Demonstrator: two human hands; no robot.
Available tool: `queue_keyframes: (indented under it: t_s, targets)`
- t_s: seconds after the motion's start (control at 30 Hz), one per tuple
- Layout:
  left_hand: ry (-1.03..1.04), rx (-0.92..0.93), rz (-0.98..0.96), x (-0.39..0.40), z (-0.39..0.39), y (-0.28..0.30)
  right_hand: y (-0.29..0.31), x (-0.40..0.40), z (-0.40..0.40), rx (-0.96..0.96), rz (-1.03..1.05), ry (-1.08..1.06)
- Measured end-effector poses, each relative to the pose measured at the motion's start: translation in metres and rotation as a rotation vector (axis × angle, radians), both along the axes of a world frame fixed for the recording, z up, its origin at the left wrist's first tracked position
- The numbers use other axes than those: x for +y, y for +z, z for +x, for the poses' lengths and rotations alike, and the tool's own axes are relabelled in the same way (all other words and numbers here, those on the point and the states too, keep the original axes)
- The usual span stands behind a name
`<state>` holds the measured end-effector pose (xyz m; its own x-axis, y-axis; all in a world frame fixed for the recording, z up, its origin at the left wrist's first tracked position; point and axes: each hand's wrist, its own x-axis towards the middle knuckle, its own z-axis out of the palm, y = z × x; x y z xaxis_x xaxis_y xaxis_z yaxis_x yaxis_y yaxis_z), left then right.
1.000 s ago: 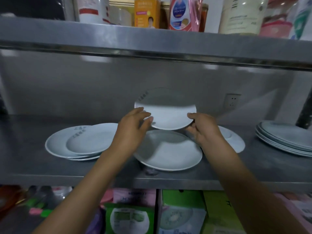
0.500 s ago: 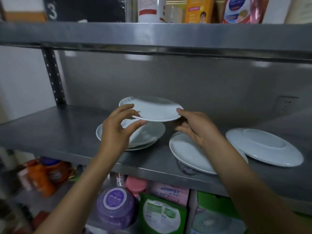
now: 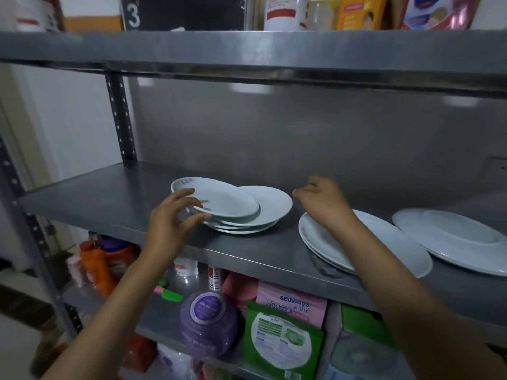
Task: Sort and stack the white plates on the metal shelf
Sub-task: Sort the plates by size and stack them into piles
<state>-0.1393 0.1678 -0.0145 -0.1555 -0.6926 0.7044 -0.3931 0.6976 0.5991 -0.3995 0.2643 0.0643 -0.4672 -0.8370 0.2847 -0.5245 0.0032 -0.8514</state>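
White plates sit in a small stack (image 3: 241, 215) on the metal shelf (image 3: 115, 198), the top plate (image 3: 216, 197) skewed leftward off the pile. The left hand (image 3: 170, 220) has its grip loosely spread at that plate's near rim, pinching nothing firmly. The right hand (image 3: 323, 200) hovers just right of the stack, loosely curled and empty. To finish well, nudge the top plate rightward until rims align. Two larger plates (image 3: 343, 239) lie nested further right.

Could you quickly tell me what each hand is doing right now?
Left hand: open, fingers at the top plate rim.
Right hand: loosely curled, holding nothing.
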Motion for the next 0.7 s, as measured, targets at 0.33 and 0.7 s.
queue_keyframes:
  t_s: [0.33,0.7]
  targets:
    - [-0.058,-0.038,0.124,-0.001,-0.001,-0.006,0.001,0.013,-0.002,-0.040,0.013,-0.029]
    - [0.046,-0.341,-0.121,0.022,-0.043,0.038,0.000,0.030,-0.020,-0.044,-0.019,-0.099]
